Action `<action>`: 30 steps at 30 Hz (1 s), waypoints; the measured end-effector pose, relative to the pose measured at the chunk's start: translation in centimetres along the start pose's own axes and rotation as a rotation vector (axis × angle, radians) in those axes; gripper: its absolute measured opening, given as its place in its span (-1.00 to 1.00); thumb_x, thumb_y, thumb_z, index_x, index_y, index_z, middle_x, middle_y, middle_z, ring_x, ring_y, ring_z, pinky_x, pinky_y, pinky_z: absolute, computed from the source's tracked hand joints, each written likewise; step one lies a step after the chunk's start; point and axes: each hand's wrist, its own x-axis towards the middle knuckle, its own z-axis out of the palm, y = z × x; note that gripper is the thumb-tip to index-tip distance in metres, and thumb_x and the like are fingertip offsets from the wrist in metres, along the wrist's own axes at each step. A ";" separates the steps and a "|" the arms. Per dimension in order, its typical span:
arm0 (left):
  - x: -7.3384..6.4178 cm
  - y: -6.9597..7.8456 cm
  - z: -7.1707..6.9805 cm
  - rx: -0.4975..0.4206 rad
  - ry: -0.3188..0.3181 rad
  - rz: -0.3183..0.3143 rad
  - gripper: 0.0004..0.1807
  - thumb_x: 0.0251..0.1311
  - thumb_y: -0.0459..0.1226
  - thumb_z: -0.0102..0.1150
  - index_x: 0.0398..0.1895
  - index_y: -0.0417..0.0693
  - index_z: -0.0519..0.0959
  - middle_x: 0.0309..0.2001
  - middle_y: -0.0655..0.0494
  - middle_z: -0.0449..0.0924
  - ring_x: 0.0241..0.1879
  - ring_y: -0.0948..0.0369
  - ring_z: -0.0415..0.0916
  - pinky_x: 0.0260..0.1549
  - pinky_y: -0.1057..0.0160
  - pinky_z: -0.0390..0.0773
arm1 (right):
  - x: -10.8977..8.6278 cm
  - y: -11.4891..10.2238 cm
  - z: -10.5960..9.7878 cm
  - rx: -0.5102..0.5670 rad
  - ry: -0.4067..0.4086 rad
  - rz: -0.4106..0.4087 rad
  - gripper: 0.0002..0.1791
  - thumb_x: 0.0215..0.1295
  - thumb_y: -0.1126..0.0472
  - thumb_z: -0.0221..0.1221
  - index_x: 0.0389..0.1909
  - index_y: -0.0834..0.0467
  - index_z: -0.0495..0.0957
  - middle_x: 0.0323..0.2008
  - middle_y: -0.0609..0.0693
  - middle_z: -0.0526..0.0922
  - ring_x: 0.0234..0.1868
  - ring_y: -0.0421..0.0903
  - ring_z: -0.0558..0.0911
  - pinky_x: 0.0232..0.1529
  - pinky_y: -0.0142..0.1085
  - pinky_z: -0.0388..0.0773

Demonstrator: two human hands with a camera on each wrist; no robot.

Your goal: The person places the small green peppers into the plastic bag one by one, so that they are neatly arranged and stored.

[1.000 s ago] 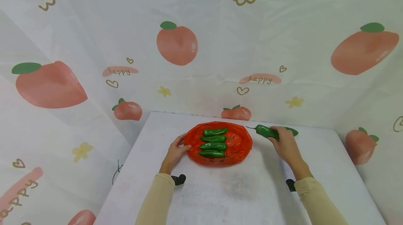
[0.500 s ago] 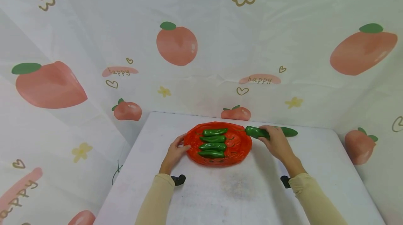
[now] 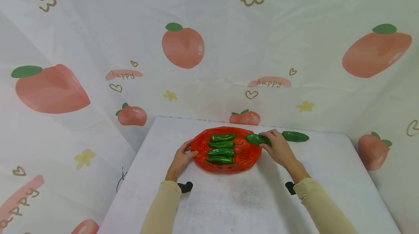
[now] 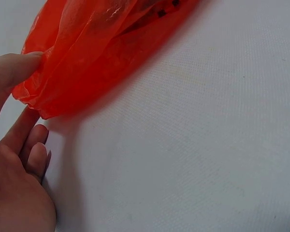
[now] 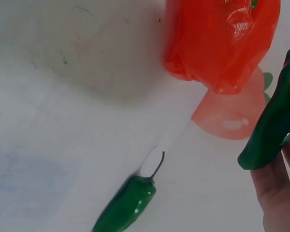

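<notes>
With the left hand (image 3: pixel 182 157) pinching the red plastic bag's (image 3: pixel 226 166) rim, the right hand's (image 3: pixel 277 148) fingers grip a green pepper (image 3: pixel 256 139) at its right edge, which seems to need lowering beside the four peppers (image 3: pixel 222 149) inside.

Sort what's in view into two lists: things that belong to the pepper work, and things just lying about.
In the work:
- red plastic bag, left hand pinching its edge
- four green peppers lying on it
- green pepper gripped by the right hand over the bag's rim
- loose green pepper on the table

Lying about:
- peach-print backdrop
</notes>
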 end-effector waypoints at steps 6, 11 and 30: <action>0.0 0.0 0.0 -0.001 0.002 0.003 -0.38 0.32 -0.15 0.29 0.44 0.32 0.41 0.28 0.00 0.54 0.23 0.03 0.46 0.25 -0.08 0.48 | 0.3 -1.0 0.5 -0.013 0.005 -0.062 -0.52 0.22 0.21 0.41 0.17 0.21 0.60 -0.02 0.16 0.61 0.00 0.12 0.58 0.08 0.06 0.64; 0.0 -0.1 0.0 0.000 -0.010 0.004 -0.38 0.33 -0.15 0.27 0.45 0.31 0.40 0.30 -0.01 0.52 0.25 0.02 0.45 0.24 -0.10 0.49 | 0.8 -2.0 0.8 -0.021 -0.003 -0.096 -0.51 0.20 0.20 0.43 0.14 0.23 0.59 -0.01 0.14 0.62 0.02 0.12 0.60 0.12 0.05 0.63; 0.2 -0.2 -0.1 -0.040 -0.017 0.007 -0.38 0.30 -0.19 0.30 0.43 0.27 0.43 0.31 0.01 0.51 0.29 0.01 0.42 0.30 -0.10 0.46 | 2.8 -6.0 1.6 0.014 -0.096 -0.125 -0.54 0.22 0.23 0.41 0.13 0.21 0.59 0.00 0.09 0.63 0.04 0.07 0.62 0.18 0.03 0.61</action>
